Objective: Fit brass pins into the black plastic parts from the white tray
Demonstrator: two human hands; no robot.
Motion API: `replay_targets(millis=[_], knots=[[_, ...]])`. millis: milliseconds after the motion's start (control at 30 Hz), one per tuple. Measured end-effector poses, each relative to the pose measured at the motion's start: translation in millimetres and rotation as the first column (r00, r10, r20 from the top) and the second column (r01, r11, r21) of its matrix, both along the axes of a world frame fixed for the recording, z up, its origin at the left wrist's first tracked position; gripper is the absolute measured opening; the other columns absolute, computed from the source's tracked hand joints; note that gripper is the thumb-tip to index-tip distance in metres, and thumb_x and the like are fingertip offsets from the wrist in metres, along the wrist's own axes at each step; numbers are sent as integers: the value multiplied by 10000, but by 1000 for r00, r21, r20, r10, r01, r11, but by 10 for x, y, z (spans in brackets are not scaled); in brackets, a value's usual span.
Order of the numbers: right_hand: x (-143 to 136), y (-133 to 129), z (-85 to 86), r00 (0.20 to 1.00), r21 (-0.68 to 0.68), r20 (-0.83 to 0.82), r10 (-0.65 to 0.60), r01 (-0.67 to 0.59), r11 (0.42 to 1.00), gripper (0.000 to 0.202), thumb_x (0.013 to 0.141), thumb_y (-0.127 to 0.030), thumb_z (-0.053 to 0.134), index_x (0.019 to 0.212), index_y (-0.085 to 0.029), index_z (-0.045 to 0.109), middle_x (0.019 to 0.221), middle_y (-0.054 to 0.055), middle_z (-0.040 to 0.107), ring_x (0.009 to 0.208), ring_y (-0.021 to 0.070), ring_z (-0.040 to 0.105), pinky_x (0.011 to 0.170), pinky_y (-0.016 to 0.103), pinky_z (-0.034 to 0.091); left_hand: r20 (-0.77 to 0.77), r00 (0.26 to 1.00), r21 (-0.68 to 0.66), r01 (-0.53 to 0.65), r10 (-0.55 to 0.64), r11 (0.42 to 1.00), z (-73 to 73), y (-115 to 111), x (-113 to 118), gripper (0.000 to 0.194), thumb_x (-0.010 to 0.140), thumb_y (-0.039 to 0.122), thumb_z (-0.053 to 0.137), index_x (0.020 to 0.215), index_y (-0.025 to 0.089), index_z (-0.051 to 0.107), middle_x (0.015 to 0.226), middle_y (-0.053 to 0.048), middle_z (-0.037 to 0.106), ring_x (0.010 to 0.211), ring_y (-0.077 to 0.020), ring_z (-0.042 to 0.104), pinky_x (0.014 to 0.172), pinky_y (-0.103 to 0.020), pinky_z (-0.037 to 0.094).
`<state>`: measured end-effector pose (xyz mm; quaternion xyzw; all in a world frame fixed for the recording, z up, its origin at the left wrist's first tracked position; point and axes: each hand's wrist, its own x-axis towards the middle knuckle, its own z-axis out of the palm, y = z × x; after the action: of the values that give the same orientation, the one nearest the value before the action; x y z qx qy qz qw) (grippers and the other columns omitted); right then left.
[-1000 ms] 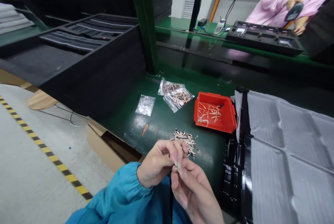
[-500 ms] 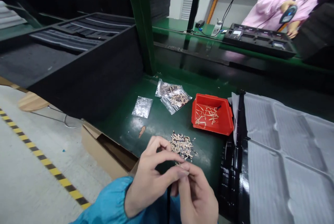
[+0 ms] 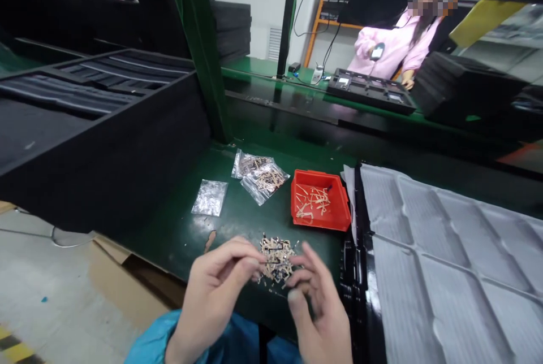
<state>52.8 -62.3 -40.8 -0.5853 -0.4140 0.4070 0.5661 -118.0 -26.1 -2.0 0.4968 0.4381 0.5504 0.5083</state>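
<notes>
One thin dark strip [image 3: 278, 263] at lower centre of the frame, pinched at its left end between thumb and forefinger of the bare left hand [image 3: 216, 285]. Opposite, the bare right hand [image 3: 318, 302], blurred, with thumb and forefinger spread apart near the strip's other end; cannot tell whether touching it. Behind both, a loose heap of small beige-and-black parts [image 3: 276, 248] on a glossy dark green tabletop [image 3: 244, 220]. Right of centre, a red plastic bin [image 3: 339, 208] with pale slender pieces [image 3: 316, 197] inside. At centre, two overlapping clear plastic bags [image 3: 267, 177] of beige and brown parts. Upper right, a person in pink clothing [image 3: 390, 61].
</notes>
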Motion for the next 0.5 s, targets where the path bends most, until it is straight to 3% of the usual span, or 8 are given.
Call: replay_targets(millis=[67, 133, 267, 367, 433, 500], knots=[[-84, -129, 26, 990, 75, -117, 73, -64, 995, 512, 839, -663, 796, 1207, -308, 780, 962, 34, 730, 715, 138, 638, 628, 266, 522, -94, 990, 51, 114, -109, 992, -5, -53, 72, 174, 1006, 168, 681, 954, 243, 830, 823, -25, 748, 686, -139, 701, 643, -202, 579], [-140, -217, 93, 987, 35, -148, 59, -55, 998, 378, 841, -632, 811, 984, -282, 819, 798, 8, 687, 643, 119, 591, 612, 259, 493, -189, 972, 155, 171, -141, 973, -12, -101, 125, 242, 1002, 89, 641, 1035, 263, 807, 851, -18, 764, 742, -146, 720, 679, -204, 581], [-168, -209, 219, 971, -207, -239, -28, -23, 978, 345, 837, -565, 840, 916, -237, 769, 713, -13, 671, 579, 90, 558, 558, 217, 473, -331, 938, 292, 208, -105, 933, -33, -204, 156, 304, 997, 27, 607, 1117, 268, 748, 926, -18, 772, 811, -144, 711, 743, -211, 584], [-134, -230, 280, 937, -237, -349, 20, -109, 965, 395, 835, -587, 837, 843, -208, 725, 678, -16, 665, 528, 65, 533, 515, 194, 431, -371, 924, 259, 201, -94, 945, -60, -268, 132, 327, 1015, 58, 610, 1200, 306, 714, 962, -1, 782, 853, -144, 742, 818, -216, 604], [-1, -336, 316, 952, -156, -306, 16, -67, 985, 371, 914, -549, 776, 785, -215, 680, 650, -23, 641, 500, 58, 520, 510, 197, 421, -391, 915, 208, 193, -99, 959, -74, -276, 108, 420, 1014, 122, 658, 1365, 351, 640, 1110, -7, 796, 934, -157, 768, 880, -229, 618], [280, -502, 331, 990, 58, -128, -55, 63, 996, 291, 1018, -459, 663, 819, -247, 657, 679, -18, 645, 520, 84, 560, 532, 225, 465, -437, 893, 164, 201, -111, 966, -86, -257, 104, 535, 1001, 207, 716, 1486, 364, 553, 1329, -47, 748, 1079, -197, 763, 942, -270, 625]])
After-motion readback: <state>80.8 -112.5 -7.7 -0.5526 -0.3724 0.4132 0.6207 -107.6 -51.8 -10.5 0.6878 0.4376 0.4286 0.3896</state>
